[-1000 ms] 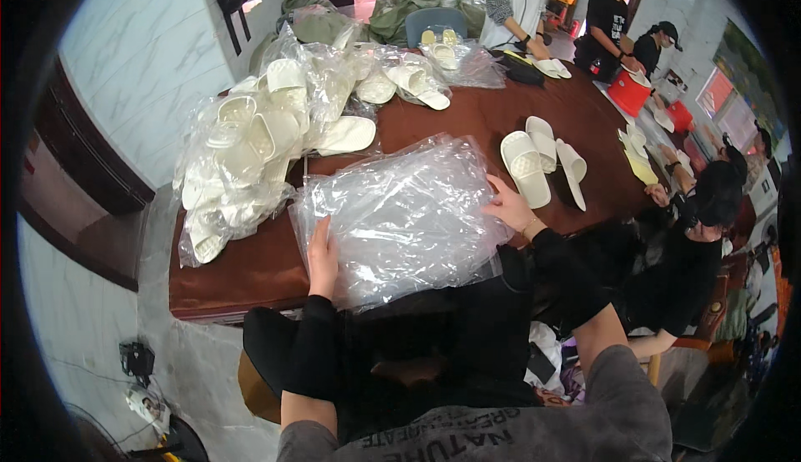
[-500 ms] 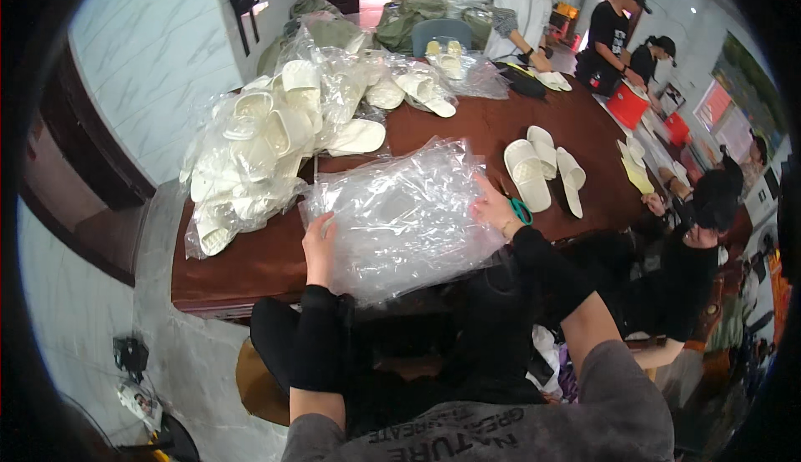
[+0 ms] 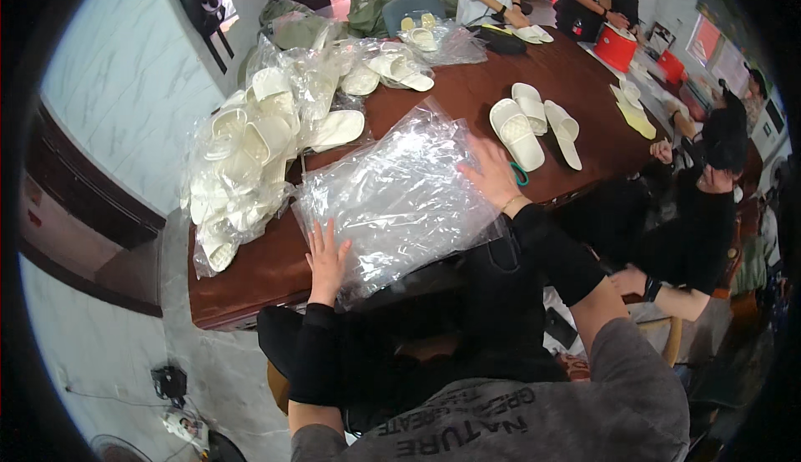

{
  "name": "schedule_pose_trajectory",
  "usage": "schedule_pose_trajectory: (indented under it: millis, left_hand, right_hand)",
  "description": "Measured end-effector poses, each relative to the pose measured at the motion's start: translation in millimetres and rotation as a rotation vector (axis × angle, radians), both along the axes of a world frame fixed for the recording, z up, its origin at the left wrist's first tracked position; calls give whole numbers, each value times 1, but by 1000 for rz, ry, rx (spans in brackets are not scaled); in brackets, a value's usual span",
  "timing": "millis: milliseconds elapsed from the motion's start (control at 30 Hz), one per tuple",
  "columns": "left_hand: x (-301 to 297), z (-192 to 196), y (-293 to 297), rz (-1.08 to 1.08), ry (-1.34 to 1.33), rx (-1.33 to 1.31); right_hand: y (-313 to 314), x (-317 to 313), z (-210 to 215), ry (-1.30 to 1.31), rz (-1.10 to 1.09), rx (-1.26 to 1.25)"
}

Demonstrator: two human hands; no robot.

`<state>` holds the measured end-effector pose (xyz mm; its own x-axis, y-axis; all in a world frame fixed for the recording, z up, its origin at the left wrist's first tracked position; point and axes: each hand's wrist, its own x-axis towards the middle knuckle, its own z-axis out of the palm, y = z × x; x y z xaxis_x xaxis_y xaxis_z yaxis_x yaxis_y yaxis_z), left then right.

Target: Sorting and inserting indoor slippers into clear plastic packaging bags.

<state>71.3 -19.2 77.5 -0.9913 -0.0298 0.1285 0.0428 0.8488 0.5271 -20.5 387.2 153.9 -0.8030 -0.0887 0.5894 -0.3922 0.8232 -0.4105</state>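
Wall side: a pale veined wall (image 3: 108,70) is rising at the far left, and a dark door frame (image 3: 92,193) is standing against it.
Bagged pile: cream slippers in clear bags (image 3: 250,141) are heaping up on the left part of the brown tabletop (image 3: 459,90), some lying on top of others.
Left hand: the person's left hand (image 3: 327,263) is resting at the lower left edge of the clear plastic sheeting (image 3: 396,207), fingers spread and pointing away from the body, pinching nothing.
Plastic sheeting: it is lying between the two hands at the table's near edge, wrinkling and catching glare; how many layers it has is hard to tell.
Right hand: the person's right hand (image 3: 494,176) is resting at the sheeting's right edge, fingers spread, the thumb reaching inward over the plastic.
Green loop: a green loop (image 3: 522,176) is showing just beside the right hand, the rest of it hidden.
Loose slippers: three unbagged cream slippers (image 3: 517,136) are lying close together beyond the right hand.
Far right: a red container (image 3: 616,48) is standing near the far edge, a yellow sheet (image 3: 637,121) is lying nearer, and a co-worker in black (image 3: 692,228) is sitting beside the table.
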Motion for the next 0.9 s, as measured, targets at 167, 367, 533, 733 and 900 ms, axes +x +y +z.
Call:
schedule_pose_trajectory:
  millis: [167,367,533,733,900]
  left_hand:
    - [3,-17,-4,-12,108,4]
    - [-2,-14,34,21,-10,-80]
    - [8,-34,11,52,88,-130]
    - [3,-34,25,49,92,-122]
    - [2,-32,20,53,79,-119]
  right_hand:
    - [22,23,42,-358,466,-119]
    - [68,20,8,-173,446,708]
    - [128,-37,37,-72,184,851]
    - [224,-50,133,51,-3,1114]
    - [215,-68,195,211,-2,1088]
